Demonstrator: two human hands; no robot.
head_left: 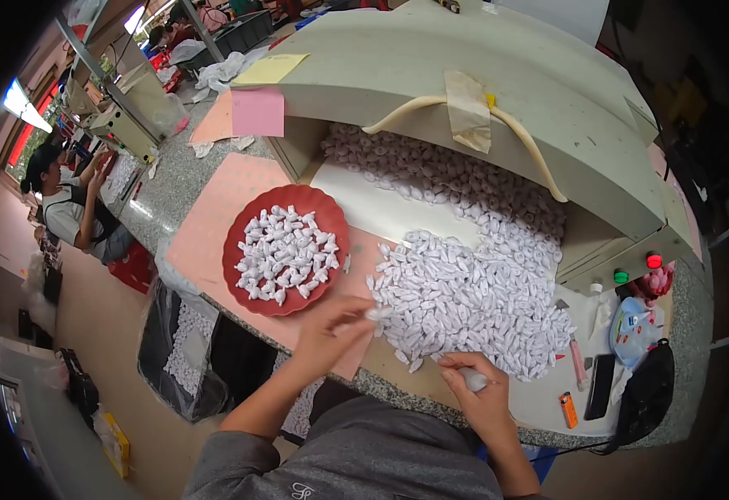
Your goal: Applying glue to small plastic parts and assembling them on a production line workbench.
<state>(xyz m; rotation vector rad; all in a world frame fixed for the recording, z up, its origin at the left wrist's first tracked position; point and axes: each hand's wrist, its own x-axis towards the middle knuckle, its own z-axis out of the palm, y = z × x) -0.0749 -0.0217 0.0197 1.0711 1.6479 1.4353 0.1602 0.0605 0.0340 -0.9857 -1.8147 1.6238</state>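
Observation:
My left hand point(328, 335) reaches in from the lower middle, between a red scalloped plate point(337, 285) and a broad heap of small white pieces point(464, 300). Its thumb and fingers come together around a small white piece point(378, 315) at the heap's left edge. The plate carries a loose pile of similar knobbly white pieces point(288, 254). At the heap's front edge, my right hand point(485, 396) is curled closed. Something whitish and translucent point(474, 379) shows among its fingers, too unclear to name.
A beige hooded machine point(498, 67) covers more white pieces at the back. Right of the heap lie an orange lighter point(568, 410), a black phone point(600, 387) and a black bag point(646, 396). Below the counter's left edge stands a black-lined bin point(154, 354). Another person point(81, 208) works far left.

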